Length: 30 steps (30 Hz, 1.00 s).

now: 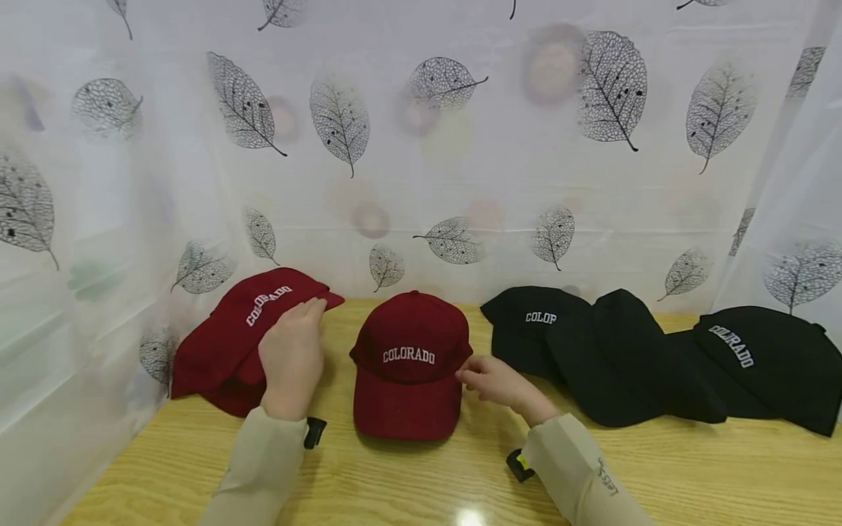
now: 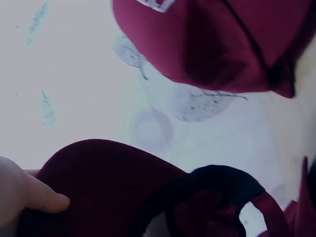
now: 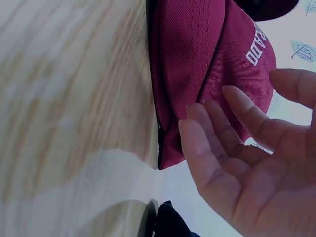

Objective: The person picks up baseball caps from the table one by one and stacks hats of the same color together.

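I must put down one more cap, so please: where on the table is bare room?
The yellowish wooden table is bare between the beige sleeves, in front of the middle dark-red fabric cap, and in front of the black fabric caps. It is crowded where the black caps overlap, and at left around the left hand and another dark-red cap.

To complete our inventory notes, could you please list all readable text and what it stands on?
"COLORADO": left red cap
"COLORADO": middle red cap
"COLOR", rest covered: left black cap
"COLORADO": right black cap
Right sleeve: lettering, too small to read surely.
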{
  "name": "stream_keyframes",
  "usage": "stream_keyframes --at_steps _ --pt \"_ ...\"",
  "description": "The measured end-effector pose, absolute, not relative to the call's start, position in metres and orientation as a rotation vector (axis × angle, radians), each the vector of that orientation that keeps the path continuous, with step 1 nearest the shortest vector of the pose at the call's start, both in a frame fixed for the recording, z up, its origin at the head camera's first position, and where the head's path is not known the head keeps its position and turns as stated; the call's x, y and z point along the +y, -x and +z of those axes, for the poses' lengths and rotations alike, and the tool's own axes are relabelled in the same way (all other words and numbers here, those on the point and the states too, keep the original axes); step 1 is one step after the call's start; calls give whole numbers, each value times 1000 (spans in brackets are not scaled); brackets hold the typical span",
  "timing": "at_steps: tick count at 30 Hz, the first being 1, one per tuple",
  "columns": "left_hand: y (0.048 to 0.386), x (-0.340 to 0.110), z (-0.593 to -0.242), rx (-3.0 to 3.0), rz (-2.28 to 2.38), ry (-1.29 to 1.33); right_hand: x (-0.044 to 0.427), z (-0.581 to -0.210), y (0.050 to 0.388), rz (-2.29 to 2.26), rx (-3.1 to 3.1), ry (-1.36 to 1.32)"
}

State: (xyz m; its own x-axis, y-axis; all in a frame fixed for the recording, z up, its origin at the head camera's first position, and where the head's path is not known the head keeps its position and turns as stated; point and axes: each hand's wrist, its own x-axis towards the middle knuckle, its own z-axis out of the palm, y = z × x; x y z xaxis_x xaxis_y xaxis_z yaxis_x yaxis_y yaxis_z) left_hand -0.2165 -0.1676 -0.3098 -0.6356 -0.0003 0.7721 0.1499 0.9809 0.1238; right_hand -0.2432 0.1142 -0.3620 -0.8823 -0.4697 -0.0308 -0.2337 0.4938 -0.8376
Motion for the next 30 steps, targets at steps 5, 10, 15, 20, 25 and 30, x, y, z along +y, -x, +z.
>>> stream_keyframes --at_steps 5,10,15,20,25,30 --pt "209 -159 -302 -2154 -252 204 115 -360 241 -1382 2487 599" --pt "201 -148 -296 -2017 -299 318 115 -360 242 -1410 2528 561" --pt "192 -136 -289 -1889 -342 443 113 -357 243 -1516 2518 484" --pt "187 -125 -286 -1763 -328 596 111 -351 243 -1755 2379 380" --pt "186 -117 -288 -1762 -262 700 108 -339 237 -2074 2103 315" --pt "186 -112 -293 -1797 -225 789 105 -323 227 -2267 1891 284"
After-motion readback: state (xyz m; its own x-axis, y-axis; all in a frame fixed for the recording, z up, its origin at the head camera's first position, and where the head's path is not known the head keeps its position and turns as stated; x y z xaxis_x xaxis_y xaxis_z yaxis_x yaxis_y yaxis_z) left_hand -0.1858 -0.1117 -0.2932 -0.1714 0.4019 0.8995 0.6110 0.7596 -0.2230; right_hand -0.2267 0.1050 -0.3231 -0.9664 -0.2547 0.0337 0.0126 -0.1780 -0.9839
